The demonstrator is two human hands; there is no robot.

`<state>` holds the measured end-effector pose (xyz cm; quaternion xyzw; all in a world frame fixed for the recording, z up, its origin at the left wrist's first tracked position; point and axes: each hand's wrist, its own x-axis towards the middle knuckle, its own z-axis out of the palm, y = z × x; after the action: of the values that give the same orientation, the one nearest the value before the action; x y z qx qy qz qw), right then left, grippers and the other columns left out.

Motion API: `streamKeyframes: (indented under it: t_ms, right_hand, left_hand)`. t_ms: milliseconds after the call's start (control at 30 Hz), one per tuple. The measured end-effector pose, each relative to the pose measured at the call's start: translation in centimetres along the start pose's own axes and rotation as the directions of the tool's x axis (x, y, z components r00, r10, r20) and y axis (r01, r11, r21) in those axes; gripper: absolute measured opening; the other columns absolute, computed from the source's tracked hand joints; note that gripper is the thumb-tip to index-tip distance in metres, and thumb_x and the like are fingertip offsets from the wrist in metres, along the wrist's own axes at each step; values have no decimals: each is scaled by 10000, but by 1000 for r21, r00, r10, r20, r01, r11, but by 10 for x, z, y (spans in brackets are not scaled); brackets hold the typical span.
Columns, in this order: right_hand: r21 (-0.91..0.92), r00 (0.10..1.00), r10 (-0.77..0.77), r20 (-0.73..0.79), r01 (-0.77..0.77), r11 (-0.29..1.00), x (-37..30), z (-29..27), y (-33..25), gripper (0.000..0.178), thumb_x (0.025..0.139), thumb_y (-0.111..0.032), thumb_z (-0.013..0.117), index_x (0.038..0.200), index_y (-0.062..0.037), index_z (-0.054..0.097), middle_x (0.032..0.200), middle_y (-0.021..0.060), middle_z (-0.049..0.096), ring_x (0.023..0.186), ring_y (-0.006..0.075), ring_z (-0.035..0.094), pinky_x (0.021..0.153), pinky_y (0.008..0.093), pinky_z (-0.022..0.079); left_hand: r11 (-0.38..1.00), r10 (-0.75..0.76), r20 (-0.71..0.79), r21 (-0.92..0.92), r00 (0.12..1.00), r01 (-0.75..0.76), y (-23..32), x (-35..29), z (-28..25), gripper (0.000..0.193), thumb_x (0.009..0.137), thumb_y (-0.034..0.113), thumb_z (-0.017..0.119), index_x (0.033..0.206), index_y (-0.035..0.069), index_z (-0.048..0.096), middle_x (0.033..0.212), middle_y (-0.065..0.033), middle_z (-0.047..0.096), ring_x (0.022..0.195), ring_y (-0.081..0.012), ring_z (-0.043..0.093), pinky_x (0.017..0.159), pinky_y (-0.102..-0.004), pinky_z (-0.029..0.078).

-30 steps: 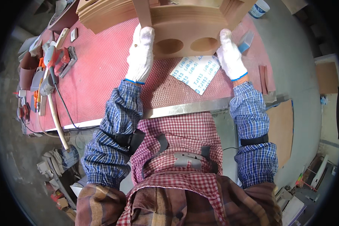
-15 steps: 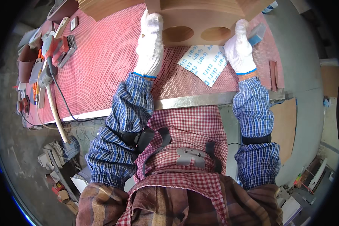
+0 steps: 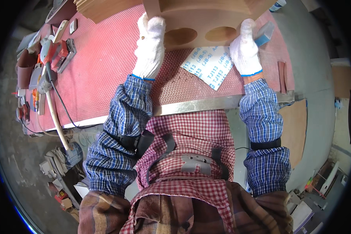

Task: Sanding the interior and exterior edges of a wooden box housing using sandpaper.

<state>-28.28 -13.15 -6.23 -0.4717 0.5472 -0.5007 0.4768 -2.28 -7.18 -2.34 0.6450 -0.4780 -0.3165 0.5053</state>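
Note:
My left hand [image 3: 149, 48], in a white knit glove, grips the left side of a wooden panel [image 3: 201, 37] with two oval holes. On the panel's right side, my right hand [image 3: 245, 50], gloved the same way, is closed on the edge with its thumb on top. The panel is part of a larger wooden piece that runs past the top of the view, so its far end is hidden. A white sandpaper sheet [image 3: 210, 67] with blue print lies partly beneath the panel, between my hands. Beside my right hand sits a blue block [image 3: 264, 34].
A red, mesh-like mat [image 3: 101, 58] covers the workbench, which has a metal front edge [image 3: 199, 105]. At the left lie a corded sander [image 3: 59, 54] and several hand tools. Stacked wood [image 3: 97, 8] is at the back left. A brown strip [image 3: 282, 77] lies at the right.
The wooden panel has shifted slightly left, and my left hand has moved left with it. My right hand has also moved a little left, keeping its grip.

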Motion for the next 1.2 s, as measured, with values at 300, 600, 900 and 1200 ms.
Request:
streamKeyframes:
  t_ms: [300, 600, 900, 1200]
  right_hand:
    - [-177, 1000, 4, -30, -9, 984, -10, 9, -13, 878, 864, -789, 354, 820, 58, 583, 622, 107, 489, 625, 202, 484, 673, 384, 446]
    - [-189, 996, -65, 63, 76, 979, -30, 44, -47, 795, 934, -706, 328, 856, 43, 583, 579, 55, 462, 576, 136, 449, 592, 300, 418]
    - [-639, 916, -386, 108, 362, 679, -131, 18, -36, 830, 793, -377, 736, 1418, 22, 364, 1427, 233, 434, 1298, 404, 439, 1087, 430, 364]
    - [-777, 768, -335, 546, 614, 141, -136, 27, -32, 620, 848, -396, 635, 1321, -23, 489, 1375, 208, 486, 1255, 373, 476, 1015, 448, 433]
  left_hand:
    - [960, 233, 123, 129, 965, -249, 19, 44, -48, 901, 874, 606, 561, 1510, 71, 214, 1433, -242, 419, 1314, -371, 429, 1093, -430, 330]
    - [846, 421, -30, -349, 907, -404, 61, 126, -46, 636, 849, 456, 679, 1243, -20, 530, 1087, -161, 656, 964, -229, 646, 874, -339, 505]
    - [849, 427, -90, -302, 900, -433, 115, 40, -8, 538, 882, 316, 685, 1232, -68, 545, 1102, -139, 656, 1016, -219, 606, 916, -317, 459]
    - [901, 325, -125, -259, 937, -347, 109, 43, -7, 527, 871, 454, 662, 1229, 78, 570, 988, -51, 645, 874, -145, 576, 804, -313, 474]
